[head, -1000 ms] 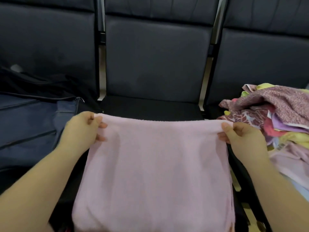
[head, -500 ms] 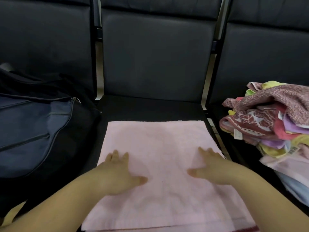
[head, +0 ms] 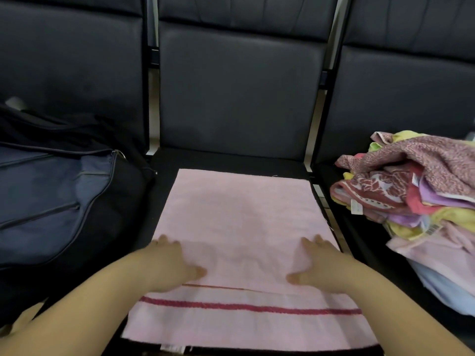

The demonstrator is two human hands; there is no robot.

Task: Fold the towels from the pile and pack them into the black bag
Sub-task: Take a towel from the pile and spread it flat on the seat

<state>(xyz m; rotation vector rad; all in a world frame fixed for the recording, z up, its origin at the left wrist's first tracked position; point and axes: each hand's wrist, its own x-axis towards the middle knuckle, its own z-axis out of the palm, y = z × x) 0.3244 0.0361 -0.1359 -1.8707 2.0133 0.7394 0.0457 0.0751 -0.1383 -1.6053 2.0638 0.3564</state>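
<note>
A pale pink towel (head: 241,222) with a red stripe near its front edge lies flat on the middle black seat. My left hand (head: 169,263) presses flat on its left part, fingers straight. My right hand (head: 321,265) presses flat on its right part in the same way. The dark bag (head: 51,201), black with a blue zipped panel, sits on the left seat. A pile of towels (head: 416,199) in pink, maroon, yellow and purple is heaped on the right seat.
Three black padded seat backs (head: 236,93) stand behind, with metal frame gaps between them. The far strip of the middle seat (head: 226,160) shows beyond the towel.
Both hands let go of the towel's top corners after laying it down on the seat. They now press flat on it and have slid back toward me, uncovering the red stripe.
</note>
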